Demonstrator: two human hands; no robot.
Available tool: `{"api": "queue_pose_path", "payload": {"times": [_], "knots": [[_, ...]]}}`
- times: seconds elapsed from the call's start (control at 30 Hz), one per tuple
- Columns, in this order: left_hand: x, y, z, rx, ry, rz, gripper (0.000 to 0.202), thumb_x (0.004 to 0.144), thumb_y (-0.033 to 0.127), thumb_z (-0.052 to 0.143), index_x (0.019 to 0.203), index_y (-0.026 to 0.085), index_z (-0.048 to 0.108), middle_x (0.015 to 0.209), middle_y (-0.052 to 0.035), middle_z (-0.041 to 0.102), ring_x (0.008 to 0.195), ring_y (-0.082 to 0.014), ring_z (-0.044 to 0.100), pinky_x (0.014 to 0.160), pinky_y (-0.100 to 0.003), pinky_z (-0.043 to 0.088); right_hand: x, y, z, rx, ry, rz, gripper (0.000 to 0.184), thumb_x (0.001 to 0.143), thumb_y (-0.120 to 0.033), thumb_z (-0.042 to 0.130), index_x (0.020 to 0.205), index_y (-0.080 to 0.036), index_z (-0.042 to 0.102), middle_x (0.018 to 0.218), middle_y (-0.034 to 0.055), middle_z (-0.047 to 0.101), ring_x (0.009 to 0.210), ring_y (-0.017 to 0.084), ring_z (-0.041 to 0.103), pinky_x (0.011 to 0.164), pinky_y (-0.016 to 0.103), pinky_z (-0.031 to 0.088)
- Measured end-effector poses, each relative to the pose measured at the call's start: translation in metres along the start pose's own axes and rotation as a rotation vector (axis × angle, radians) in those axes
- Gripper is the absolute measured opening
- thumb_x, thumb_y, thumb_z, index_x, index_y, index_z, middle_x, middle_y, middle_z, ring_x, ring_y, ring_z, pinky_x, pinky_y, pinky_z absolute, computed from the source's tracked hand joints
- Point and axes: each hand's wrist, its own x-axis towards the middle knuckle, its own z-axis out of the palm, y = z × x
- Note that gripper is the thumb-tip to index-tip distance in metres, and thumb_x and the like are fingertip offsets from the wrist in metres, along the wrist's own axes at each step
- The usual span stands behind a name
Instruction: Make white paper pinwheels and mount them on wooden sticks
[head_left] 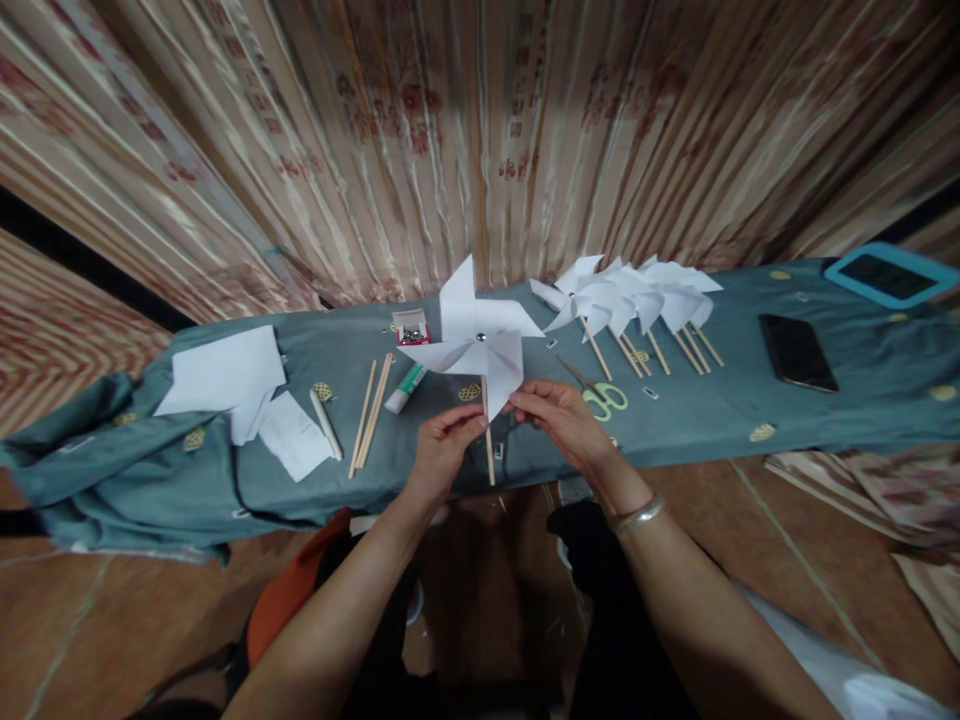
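A white paper pinwheel (501,322) with a shiny pin at its centre faces me over the near middle of the table. Its thin wooden stick (491,465) points down toward the table's front edge. My left hand (444,447) pinches this stick just below the blades. On the other side, the thumb and fingers of my right hand (561,415) are closed on the tip of the lowest blade. A small open box of metal pins (411,330) and a green-and-white glue stick (406,389) lie left of the pinwheel.
Several finished pinwheels (577,294) lie in a row at the back right, near green-handled scissors (606,401). Further right are a phone (798,351) and a blue-framed tablet (844,268). Loose sticks (374,411), a white pen (325,424) and paper sheets (225,368) lie left.
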Motion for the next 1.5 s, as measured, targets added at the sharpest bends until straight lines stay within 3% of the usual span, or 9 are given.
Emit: {"api": "queue_pose_path", "payload": {"times": [0.37, 0.57, 0.7, 0.8, 0.87, 1.03, 1.23, 1.4, 1.5], "knots": [[-0.001, -0.001, 0.002, 0.030, -0.075, 0.014, 0.033, 0.053, 0.035, 0.087, 0.081, 0.019, 0.079, 0.077, -0.0023, 0.076, 0.079, -0.0176, 0.067, 0.087, -0.031, 0.049, -0.002, 0.002, 0.006, -0.067, -0.053, -0.013, 0.018, 0.064, -0.038, 0.078, 0.066, -0.020, 0.073, 0.066, -0.0008, 0.070, 0.058, 0.010, 0.053, 0.062, 0.025, 0.043], [-0.002, 0.000, 0.001, 0.031, -0.061, 0.001, 0.036, 0.051, 0.038, 0.089, 0.080, 0.018, 0.079, 0.076, -0.0024, 0.076, 0.076, -0.0171, 0.065, 0.084, -0.030, 0.049, -0.005, -0.003, 0.000, -0.225, -0.075, -0.045, 0.027, 0.062, -0.045, 0.081, 0.064, -0.020, 0.072, 0.065, 0.0004, 0.069, 0.059, 0.011, 0.054, 0.060, 0.026, 0.042], [-0.002, -0.001, -0.001, 0.013, -0.033, -0.032, 0.034, 0.050, 0.036, 0.089, 0.076, 0.017, 0.079, 0.073, -0.0015, 0.074, 0.068, -0.0130, 0.062, 0.074, -0.026, 0.048, -0.001, -0.012, -0.022, -0.248, 0.135, -0.183, 0.033, 0.068, -0.050, 0.077, 0.056, -0.021, 0.067, 0.061, 0.0010, 0.067, 0.056, 0.012, 0.050, 0.058, 0.028, 0.040], [-0.003, 0.000, 0.000, -0.036, -0.045, -0.088, 0.035, 0.045, 0.035, 0.091, 0.072, 0.017, 0.078, 0.068, -0.0012, 0.072, 0.063, -0.0110, 0.059, 0.067, -0.024, 0.046, 0.008, -0.012, -0.038, -0.204, 0.407, -0.319, 0.027, 0.065, -0.047, 0.079, 0.068, -0.023, 0.070, 0.070, 0.0011, 0.069, 0.066, 0.015, 0.056, 0.066, 0.030, 0.044], [-0.005, 0.001, 0.002, -0.070, -0.069, -0.137, 0.035, 0.042, 0.033, 0.092, 0.070, 0.016, 0.078, 0.068, -0.0022, 0.071, 0.062, -0.0110, 0.059, 0.065, -0.024, 0.047, 0.014, -0.011, -0.046, -0.183, 0.459, -0.356, 0.029, 0.062, -0.045, 0.080, 0.079, -0.023, 0.071, 0.078, 0.0016, 0.070, 0.075, 0.017, 0.059, 0.074, 0.032, 0.046], [-0.008, 0.003, 0.003, -0.134, -0.125, -0.206, 0.035, 0.043, 0.031, 0.092, 0.071, 0.016, 0.078, 0.072, -0.0044, 0.073, 0.065, -0.0118, 0.061, 0.068, -0.025, 0.048, 0.023, -0.006, -0.051, -0.173, 0.384, -0.315, 0.028, 0.066, -0.045, 0.077, 0.083, -0.024, 0.073, 0.089, 0.0035, 0.072, 0.088, 0.019, 0.062, 0.085, 0.036, 0.046], [-0.009, 0.005, 0.003, -0.151, -0.149, -0.240, 0.035, 0.042, 0.030, 0.093, 0.070, 0.015, 0.078, 0.068, -0.0029, 0.071, 0.061, -0.0092, 0.059, 0.065, -0.023, 0.048, 0.029, -0.005, -0.049, -0.109, 0.377, -0.276, 0.031, 0.059, -0.043, 0.081, 0.081, -0.023, 0.073, 0.082, 0.0019, 0.071, 0.081, 0.018, 0.061, 0.082, 0.035, 0.046], [-0.008, 0.006, 0.004, -0.155, -0.098, -0.226, 0.037, 0.038, 0.030, 0.094, 0.068, 0.016, 0.077, 0.069, -0.0039, 0.073, 0.061, -0.0103, 0.060, 0.064, -0.024, 0.048, 0.032, -0.003, -0.048, -0.097, 0.379, -0.257, 0.022, 0.055, -0.039, 0.084, 0.066, -0.024, 0.072, 0.099, 0.0026, 0.071, 0.096, 0.020, 0.062, 0.088, 0.035, 0.045], [-0.005, 0.005, 0.003, -0.156, -0.065, -0.206, 0.038, 0.037, 0.031, 0.094, 0.068, 0.016, 0.077, 0.069, -0.0035, 0.073, 0.061, -0.0101, 0.061, 0.065, -0.024, 0.048, 0.031, -0.001, -0.047, -0.093, 0.363, -0.240, 0.019, 0.057, -0.037, 0.084, 0.062, -0.024, 0.071, 0.097, 0.0026, 0.071, 0.101, 0.020, 0.062, 0.090, 0.033, 0.044]]}}
